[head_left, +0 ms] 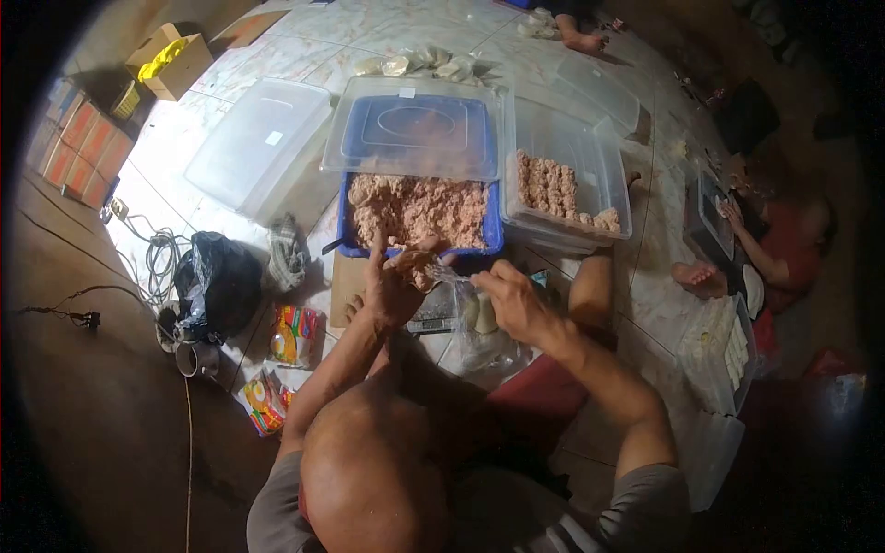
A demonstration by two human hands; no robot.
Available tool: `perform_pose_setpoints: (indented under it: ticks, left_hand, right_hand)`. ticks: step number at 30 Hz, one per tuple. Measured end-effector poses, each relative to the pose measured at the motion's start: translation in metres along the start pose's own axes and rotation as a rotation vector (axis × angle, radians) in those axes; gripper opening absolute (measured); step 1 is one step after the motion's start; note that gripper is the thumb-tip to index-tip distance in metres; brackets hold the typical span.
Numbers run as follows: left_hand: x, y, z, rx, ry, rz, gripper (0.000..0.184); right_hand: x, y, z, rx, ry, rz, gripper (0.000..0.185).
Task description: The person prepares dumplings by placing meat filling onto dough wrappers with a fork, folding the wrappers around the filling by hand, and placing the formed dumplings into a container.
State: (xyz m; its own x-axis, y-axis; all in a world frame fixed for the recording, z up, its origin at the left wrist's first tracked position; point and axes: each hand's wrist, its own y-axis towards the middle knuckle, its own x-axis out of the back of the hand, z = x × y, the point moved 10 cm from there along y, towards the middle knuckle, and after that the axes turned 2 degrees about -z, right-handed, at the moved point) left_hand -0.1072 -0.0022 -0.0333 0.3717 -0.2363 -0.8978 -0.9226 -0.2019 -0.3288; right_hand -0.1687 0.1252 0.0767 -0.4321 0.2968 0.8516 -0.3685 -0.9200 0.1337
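Note:
My left hand (392, 288) is cupped, palm up, around a small lump of pinkish minced mixture (423, 278), at the near edge of a blue tub (499, 221). Whether a wrapper lies under the lump, I cannot tell. In my right hand (509, 297) a fork (446, 272) is gripped, its tines at the lump. The blue tub holds a large mass of the same mince (419, 214), and a clear lid (415, 166) covers its far part. Below my hands are a small scale (431, 324) and a clear plastic bag (484, 346) with pale contents.
At the right, a clear container (604, 189) holds rows of shaped pieces (547, 184). Another clear box (253, 147) stands left. A black bag (217, 281), cables (159, 253), a metal mug (189, 358) and colourful packets (293, 336) lie left. A co-worker (784, 249) sits far right.

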Motion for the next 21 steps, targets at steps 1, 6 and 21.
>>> perform_pose_setpoints:
  ticks: [1,6,21]
  left_hand:
    - [0.003,0.004,0.002,-0.006,0.003,0.004,0.091]
    - [0.012,0.011,0.006,-0.094,-0.029,0.078,0.081]
    - [0.052,-0.008,0.045,0.377,0.196,0.068,0.068]
  right_hand:
    - [-0.001,-0.004,-0.001,-0.027,-0.011,-0.023,0.026]
    - [-0.04,-0.034,0.021,-0.107,0.134,-0.104,0.023]
    - [0.055,0.04,-0.043,0.027,-0.561,-0.122,0.02]
